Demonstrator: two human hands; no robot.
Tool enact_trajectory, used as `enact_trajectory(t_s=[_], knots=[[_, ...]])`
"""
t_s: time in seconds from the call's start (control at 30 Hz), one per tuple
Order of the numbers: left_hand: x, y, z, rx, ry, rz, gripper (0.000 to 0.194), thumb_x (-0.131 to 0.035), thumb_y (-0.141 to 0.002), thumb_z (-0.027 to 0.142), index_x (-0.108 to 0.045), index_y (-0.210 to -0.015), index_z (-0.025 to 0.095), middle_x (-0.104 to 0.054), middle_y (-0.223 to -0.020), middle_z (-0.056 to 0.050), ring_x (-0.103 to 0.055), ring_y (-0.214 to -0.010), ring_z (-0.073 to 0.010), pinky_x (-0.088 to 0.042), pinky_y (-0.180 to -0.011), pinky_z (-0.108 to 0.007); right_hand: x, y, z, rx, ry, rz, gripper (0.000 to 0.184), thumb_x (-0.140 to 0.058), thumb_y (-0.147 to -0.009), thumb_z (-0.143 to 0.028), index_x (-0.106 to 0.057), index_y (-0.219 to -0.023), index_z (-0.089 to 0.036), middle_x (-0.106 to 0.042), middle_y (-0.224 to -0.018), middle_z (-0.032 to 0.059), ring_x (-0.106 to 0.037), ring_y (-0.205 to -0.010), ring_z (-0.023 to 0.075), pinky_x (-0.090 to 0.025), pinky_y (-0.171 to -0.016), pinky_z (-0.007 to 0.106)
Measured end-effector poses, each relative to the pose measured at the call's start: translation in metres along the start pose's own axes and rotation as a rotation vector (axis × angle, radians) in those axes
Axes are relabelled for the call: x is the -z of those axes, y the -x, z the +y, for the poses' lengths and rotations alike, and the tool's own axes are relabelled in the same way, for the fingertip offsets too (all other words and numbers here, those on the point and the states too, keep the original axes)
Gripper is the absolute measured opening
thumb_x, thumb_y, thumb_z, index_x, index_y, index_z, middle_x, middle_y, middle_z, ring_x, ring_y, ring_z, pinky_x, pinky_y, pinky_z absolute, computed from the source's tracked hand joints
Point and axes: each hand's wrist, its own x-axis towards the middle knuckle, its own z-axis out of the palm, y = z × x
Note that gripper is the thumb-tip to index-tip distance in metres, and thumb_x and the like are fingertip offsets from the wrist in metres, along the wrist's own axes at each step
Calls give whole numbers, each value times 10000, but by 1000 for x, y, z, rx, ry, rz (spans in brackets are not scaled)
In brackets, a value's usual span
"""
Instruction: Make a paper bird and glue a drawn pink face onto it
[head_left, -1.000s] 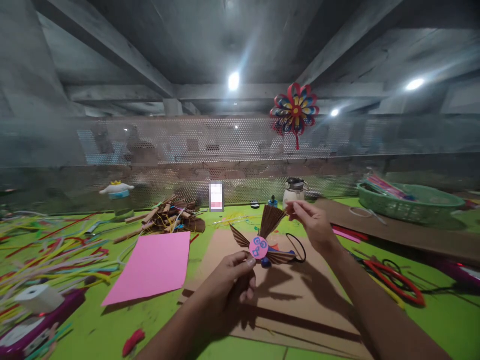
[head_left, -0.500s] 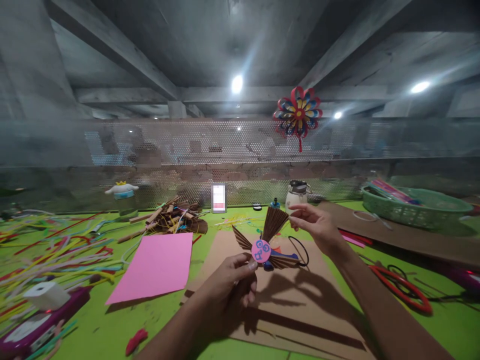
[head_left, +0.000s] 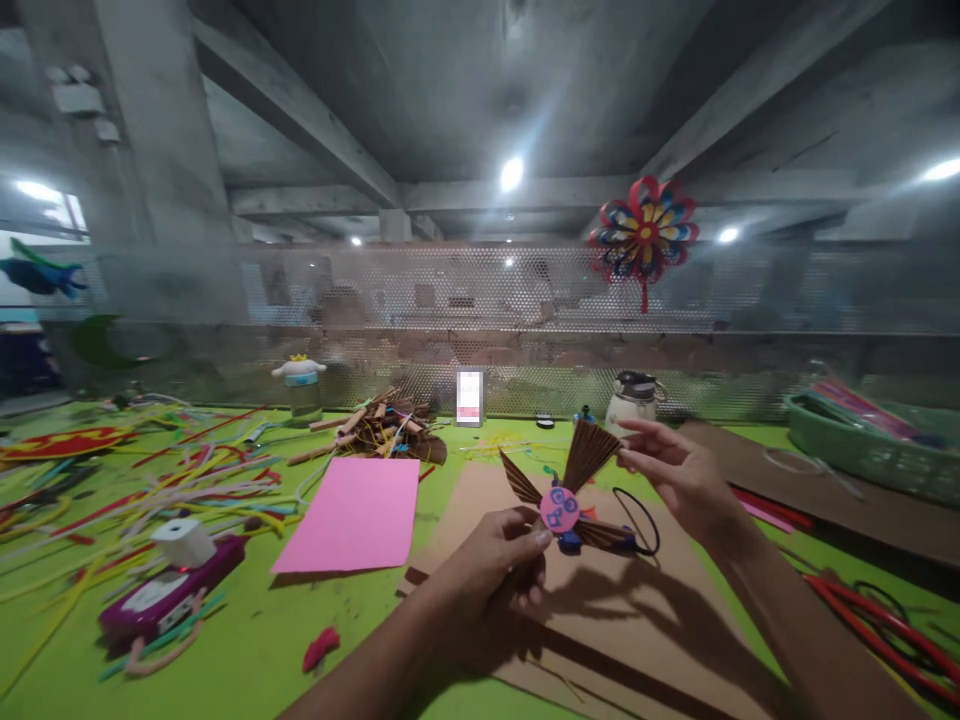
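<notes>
A small paper figure [head_left: 559, 509] has a round pink face with blue drawn marks and several pleated brown fans around it. My left hand [head_left: 501, 560] is closed on the face's lower left edge, thumb in front. The fingertips of my right hand [head_left: 671, 470] pinch the outer edge of the upper fan [head_left: 589, 455]. Under both hands lies a brown cardboard sheet [head_left: 480, 500], with their shadows on it. Behind the figure, a blue-handled tool with a black loop [head_left: 646, 520] rests on the cardboard, partly hidden.
Left of the cardboard lies a pink sheet [head_left: 356, 515], with a heap of brown strips [head_left: 390, 425] behind. Coloured pipe cleaners [head_left: 202, 480] and a purple power strip [head_left: 172, 590] cover the left side. At right stand a jar [head_left: 631, 403] and a green basket [head_left: 855, 445].
The view has swung left, so everything sits further right in the picture. Both hands keep the same hold on the paper figure.
</notes>
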Motion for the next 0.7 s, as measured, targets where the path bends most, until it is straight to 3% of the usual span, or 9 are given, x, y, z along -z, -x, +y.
enact_trajectory(t_s=[0.2, 0.4, 0.53, 0.7], knots=[[2, 1, 0, -11, -46, -34, 321, -665, -850, 377, -598, -1028, 119, -519, -577, 14, -509, -439, -69, -352, -403, -146, -1, 0, 3, -38, -56, 40, 479, -905, -515, -240, -745, -966, -218, -684, -763, -1, -601, -754, 105, -481, -714, 200], [0, 2, 2, 17, -79, -19, 313, -681, -831, 355, -618, -1024, 117, -516, -584, 18, -476, -435, -58, -352, -409, -149, 3, -1, 5, -38, -66, 58, 449, -891, -518, -228, -737, -939, -198, -644, -655, -21, -566, -605, 87, -462, -606, 200], [-1, 3, 2, 26, -55, -18, 311, -660, -845, 341, -619, -1056, 116, -509, -564, 19, -485, -430, -62, -350, -405, -145, 8, -3, 1, 10, 54, 40, 435, -858, -568, -215, -718, -979, -199, -645, -626, -20, -559, -573, 94, -447, -572, 210], [2, 1, 6, 10, -104, -36, 318, -672, -829, 355, -618, -1038, 121, -496, -522, 32, -465, -395, -61, -343, -394, -151, 16, -4, -1, 132, 316, -50, 379, -809, -646, -222, -711, -1011, -204, -659, -706, -4, -604, -679, 120, -483, -658, 241]])
